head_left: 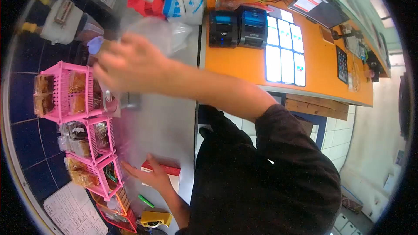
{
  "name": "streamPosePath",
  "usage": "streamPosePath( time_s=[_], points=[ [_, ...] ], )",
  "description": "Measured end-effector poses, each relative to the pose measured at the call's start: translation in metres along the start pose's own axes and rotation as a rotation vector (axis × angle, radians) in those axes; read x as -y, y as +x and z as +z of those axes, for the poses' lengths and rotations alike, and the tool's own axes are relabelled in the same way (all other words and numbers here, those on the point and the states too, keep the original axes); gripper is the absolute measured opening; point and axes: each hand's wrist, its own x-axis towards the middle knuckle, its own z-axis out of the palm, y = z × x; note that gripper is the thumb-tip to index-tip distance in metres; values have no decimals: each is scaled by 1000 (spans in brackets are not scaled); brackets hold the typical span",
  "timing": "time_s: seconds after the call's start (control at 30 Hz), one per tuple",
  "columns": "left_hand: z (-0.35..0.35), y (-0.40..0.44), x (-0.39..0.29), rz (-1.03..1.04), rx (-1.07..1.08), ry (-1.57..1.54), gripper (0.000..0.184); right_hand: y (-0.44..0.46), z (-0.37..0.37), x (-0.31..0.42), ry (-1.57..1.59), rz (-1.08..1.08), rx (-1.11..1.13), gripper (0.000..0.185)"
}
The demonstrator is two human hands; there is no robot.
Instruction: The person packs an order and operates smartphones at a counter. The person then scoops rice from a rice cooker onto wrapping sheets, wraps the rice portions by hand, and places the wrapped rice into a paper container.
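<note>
My right hand (pixel 135 63), blurred by motion, reaches across the metal counter (pixel 152 117) to the upper left. Its fingers are curled closed beside a lavender cap-like piece (pixel 95 45); what they grip is too smeared to name. Just below it stands the top pink basket (pixel 61 91), with small packets. My left hand (pixel 152 177) is open, fingers spread and holding nothing, over the counter. It partly covers a red and white box (pixel 174 170) and is near the lower pink basket (pixel 104 178). A green marker (pixel 146 200) lies close by.
Plastic bags (pixel 183 4) lie at the upper counter. The orange counter (pixel 239 67) holds two black printers (pixel 223 28), bright screens (pixel 285 54), a tablet (pixel 320 8) and a phone (pixel 342 64). A yellow tape dispenser (pixel 156 219) and a handwritten sheet (pixel 74 209) are at the lower left.
</note>
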Motion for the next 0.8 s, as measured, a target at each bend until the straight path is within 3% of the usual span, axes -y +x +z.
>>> streamPosePath(
  time_s=[0.07, 0.13, 0.17, 0.27, 0.33, 0.37, 0.4, 0.43, 0.47, 0.53, 0.6, 0.67, 0.73, 0.77, 0.8],
  points=[
    [4, 28, -37, 121, -68, -43, 84, -9, -42, 42, 80, -72, 48, 17],
    [3, 44, -62, 414, -219, -183, 69, -16, -79, 80, 144, -135, -27, 20],
    [-3, 44, -65, 438, -217, -214, 69, -16, -101, 84, 104, -137, -27, 20],
    [-20, 41, -53, 377, -100, -431, 48, -23, -174, 74, 218, -103, 154, 20],
    [-21, 38, -35, 226, 125, -879, 32, -36, -213, 46, 377, 42, 324, 22],
    [-32, 30, -52, 230, 146, -883, 25, -47, -231, 36, 359, 37, 327, 22],
    [-39, 26, -56, 233, 144, -896, 25, -62, -247, 28, 388, 176, 490, 24],
    [-45, 20, -57, 276, 307, -831, 23, -76, -258, 23, 419, 317, 648, 27],
    [-50, 17, -61, 318, 464, -756, 22, -89, -266, 22, 417, 309, 643, 27],
    [-48, 4, -101, 419, 361, -674, 19, -111, -275, 26, 452, 576, 610, 21],
    [-43, -4, -134, 836, 457, -361, 18, -119, -277, 39, 431, 533, 473, 27],
    [-42, -20, -164, 844, 524, -272, 17, -133, -285, 42, 417, 494, 339, 34],
    [-35, -25, -190, 850, 587, -178, 16, -155, -304, 25, 630, 585, 765, 48],
    [-31, -27, -202, 778, 643, -276, 17, -167, -315, 9, 637, 573, 754, 48],
    [-25, -29, -215, 703, 694, -376, 19, -179, -327, -10, 763, 784, 757, 52]
  ],
)
